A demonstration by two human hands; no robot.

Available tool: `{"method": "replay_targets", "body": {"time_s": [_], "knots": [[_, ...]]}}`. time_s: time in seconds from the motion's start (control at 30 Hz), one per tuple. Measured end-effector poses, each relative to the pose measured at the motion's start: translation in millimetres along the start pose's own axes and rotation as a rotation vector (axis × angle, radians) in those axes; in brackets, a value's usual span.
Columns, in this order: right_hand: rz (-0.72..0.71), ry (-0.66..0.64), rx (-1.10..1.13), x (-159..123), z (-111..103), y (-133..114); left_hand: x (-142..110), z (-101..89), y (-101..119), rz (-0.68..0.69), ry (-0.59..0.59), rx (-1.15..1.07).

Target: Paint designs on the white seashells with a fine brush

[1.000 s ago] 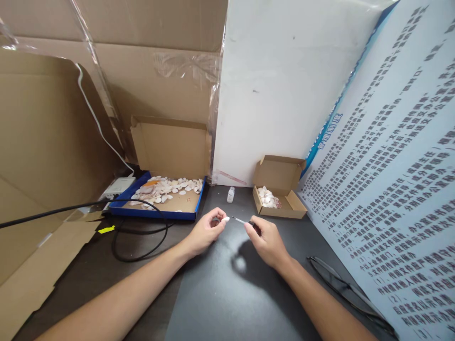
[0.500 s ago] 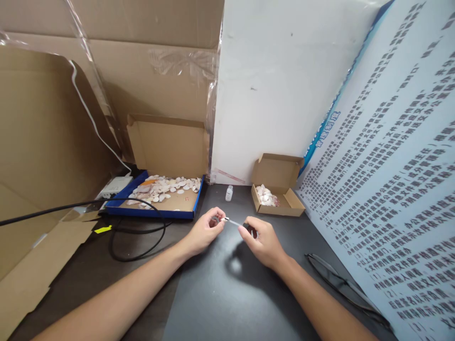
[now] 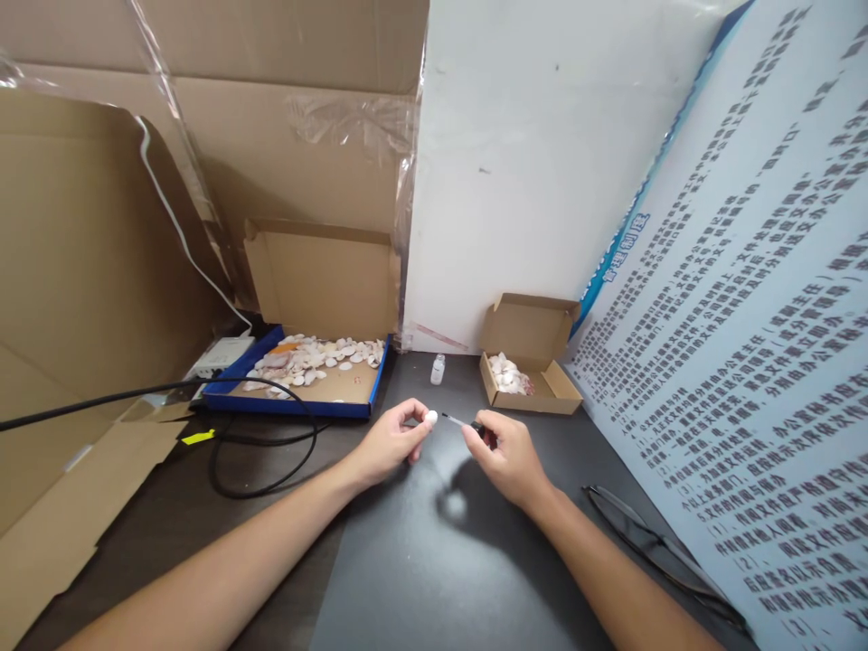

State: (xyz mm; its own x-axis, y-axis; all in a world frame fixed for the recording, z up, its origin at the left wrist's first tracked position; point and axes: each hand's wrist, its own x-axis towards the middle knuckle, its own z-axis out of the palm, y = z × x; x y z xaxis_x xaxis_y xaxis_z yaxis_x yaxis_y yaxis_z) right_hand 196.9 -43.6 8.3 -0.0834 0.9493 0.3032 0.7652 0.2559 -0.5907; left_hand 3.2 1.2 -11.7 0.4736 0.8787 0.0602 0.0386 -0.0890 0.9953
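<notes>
My left hand (image 3: 391,440) pinches a small white shell (image 3: 431,417) between thumb and fingertips above the dark table (image 3: 420,561). My right hand (image 3: 505,457) holds a thin brush applicator (image 3: 461,422) by its black end, its tip pointing left and standing just short of the shell. A small clear bottle (image 3: 438,368) stands behind the hands near the white board. A blue-edged tray (image 3: 298,405) with several pale shells lies at the back left. A small open cardboard box (image 3: 535,372) with several shells sits at the back right.
Cardboard sheets (image 3: 81,271) wall off the left and back, a white board (image 3: 535,163) stands behind, and a printed poster (image 3: 746,344) leans on the right. A black cable (image 3: 231,470) loops on the table at left. Dark-framed glasses (image 3: 651,542) lie at the right.
The brush tip touched the shell half a second ago; now my right hand has drawn back a little to the right, leaving a small gap. My left hand turned the shell slightly.
</notes>
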Motion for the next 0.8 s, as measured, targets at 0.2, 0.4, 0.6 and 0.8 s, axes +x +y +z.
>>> {"method": "replay_targets", "body": {"time_s": [0.2, 0.4, 0.6, 0.8], "knots": [[-0.017, -0.046, 0.017, -0.4, 1.0, 0.3, -0.6, -0.1, 4.5, -0.051, -0.030, -0.090], [-0.033, -0.004, 0.049, 0.1, -0.7, 0.6, -2.5, 0.0, 6.7, -0.082, -0.030, -0.120], [-0.064, -0.057, 0.053, -1.3, 1.5, -1.8, -2.8, -0.4, 2.8, -0.077, -0.057, -0.216], [-0.070, -0.050, 0.042, -1.3, 2.8, -0.3, -4.1, 1.2, 9.2, -0.097, -0.063, -0.359]]}}
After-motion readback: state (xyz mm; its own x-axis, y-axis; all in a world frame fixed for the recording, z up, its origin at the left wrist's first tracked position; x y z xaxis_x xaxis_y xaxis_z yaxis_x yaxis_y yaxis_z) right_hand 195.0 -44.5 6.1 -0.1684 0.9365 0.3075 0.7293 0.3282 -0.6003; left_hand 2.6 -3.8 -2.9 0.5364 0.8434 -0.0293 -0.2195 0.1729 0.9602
